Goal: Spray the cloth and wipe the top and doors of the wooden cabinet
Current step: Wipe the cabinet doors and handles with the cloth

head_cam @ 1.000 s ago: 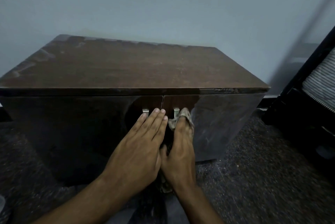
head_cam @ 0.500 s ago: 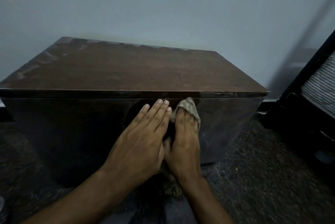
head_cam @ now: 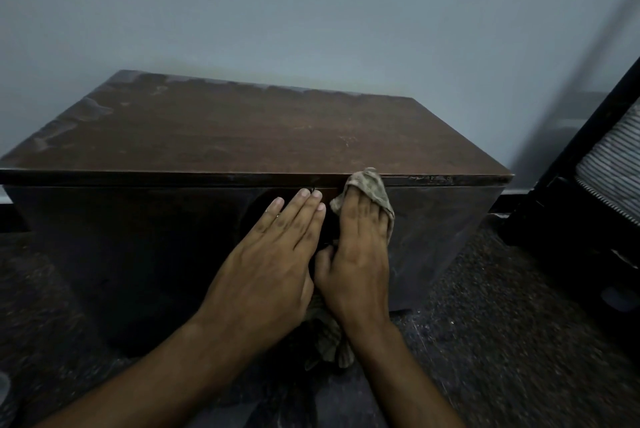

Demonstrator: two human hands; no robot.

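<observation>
A plain grey-blue wall (head_cam: 311, 12) backs a low wooden cabinet (head_cam: 242, 130) that stands on a dark speckled floor (head_cam: 502, 341), with a black framed object (head_cam: 588, 185) just beside it to the right. The cabinet's top looks brown and streaked along its far and left edges; its two doors face the person and are dark and glossy.

The left hand (head_cam: 273, 254) lies flat on the left door (head_cam: 138, 254), fingers straight and together, their tips near the top edge by the seam; this reads as a brace that keeps that door from swinging while the other is rubbed. The right hand (head_cam: 360, 254) presses the cloth (head_cam: 372, 187) against the upper part of the right door (head_cam: 443, 237), fingers extended over it. The cloth's top corner reaches the lip of the cabinet top, and its loose tail hangs below the wrist. Whether the thumb pinches the cloth cannot be told.

The door handles are hidden behind the hands. The step in hand appears to be wiping the right door near the seam.
</observation>
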